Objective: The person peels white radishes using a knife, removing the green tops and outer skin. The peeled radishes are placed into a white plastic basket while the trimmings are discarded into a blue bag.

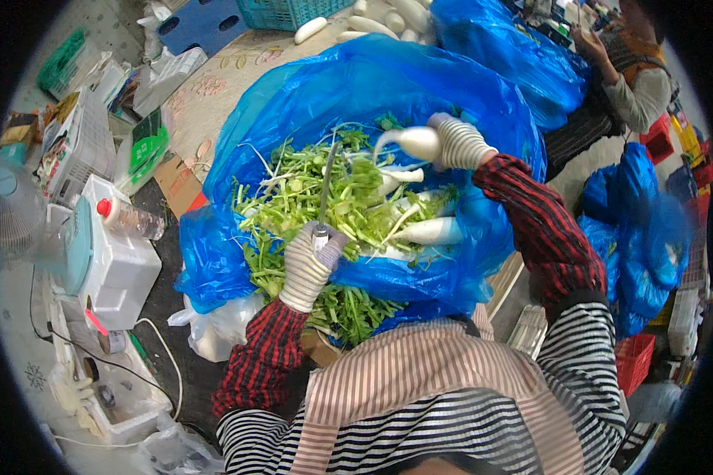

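My left hand (309, 261), in a striped knit glove, is closed around the handle of a knife (327, 187). Its blade points away from me over a heap of cut radish greens (309, 202). Gripped in my gloved right hand (458, 141) is a white daikon radish (419, 142), blurred, with its thin root tip curving to the left. Both hands are over an open blue plastic bag (356, 77). More white radishes (431, 230) lie in the bag on the right, partly covered by leaves.
Whole radishes (371, 25) lie on a floral mat (214, 77) beyond the bag, beside a teal crate (297, 13). At left stand a white foam box (122, 261) and a red-capped bottle (131, 219). Another person (636, 77) is at upper right, above filled blue bags (636, 237).
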A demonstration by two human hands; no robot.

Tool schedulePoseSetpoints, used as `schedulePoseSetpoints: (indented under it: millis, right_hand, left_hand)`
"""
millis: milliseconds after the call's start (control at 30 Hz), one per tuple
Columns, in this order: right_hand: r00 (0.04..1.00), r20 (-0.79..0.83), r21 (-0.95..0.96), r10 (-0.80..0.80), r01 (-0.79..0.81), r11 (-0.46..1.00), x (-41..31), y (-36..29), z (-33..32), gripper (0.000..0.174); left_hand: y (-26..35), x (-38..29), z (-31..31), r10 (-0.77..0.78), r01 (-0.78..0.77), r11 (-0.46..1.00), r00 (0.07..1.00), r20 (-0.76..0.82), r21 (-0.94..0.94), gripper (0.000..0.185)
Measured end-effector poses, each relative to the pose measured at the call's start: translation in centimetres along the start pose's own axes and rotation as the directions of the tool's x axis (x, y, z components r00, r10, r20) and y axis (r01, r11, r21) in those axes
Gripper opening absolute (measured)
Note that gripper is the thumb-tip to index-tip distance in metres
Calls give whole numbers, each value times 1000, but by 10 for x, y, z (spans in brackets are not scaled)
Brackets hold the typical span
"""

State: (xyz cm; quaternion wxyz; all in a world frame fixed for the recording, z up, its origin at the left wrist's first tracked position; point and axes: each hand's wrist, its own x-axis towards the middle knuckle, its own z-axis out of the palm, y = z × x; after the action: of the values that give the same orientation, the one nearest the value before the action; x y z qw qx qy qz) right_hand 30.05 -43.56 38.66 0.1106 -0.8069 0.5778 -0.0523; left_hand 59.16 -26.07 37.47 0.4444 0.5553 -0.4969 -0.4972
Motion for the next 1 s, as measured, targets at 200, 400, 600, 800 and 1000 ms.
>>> schedulePoseSetpoints:
  millis: [200,400,600,800,1000]
  right_hand:
    - [945,-317,877,87,257,405,-5,-11,-61,71]
    - [975,-221,810,7,187,-556,-47,-70,-72,51]
    - [974,-152,764,-166,9,-645,-98,-101,-32,67]
    - [960,-150,608,-237,279,743,-144,-81,31,61]
    - [915,167,697,-366,-373,-613,-186,-56,19,69]
  left_hand:
    - [9,10,7,4,-3,948,1000,3,-320,17]
    - [26,6,31,-40,160,809,975,219,-566,31]
    - [42,0,56,-5,134,505,988,153,-852,41]
    - [47,0,53,39,-8,772,999,34,-636,40]
    - [62,-3,50,175,-121,888,981,83,-443,23]
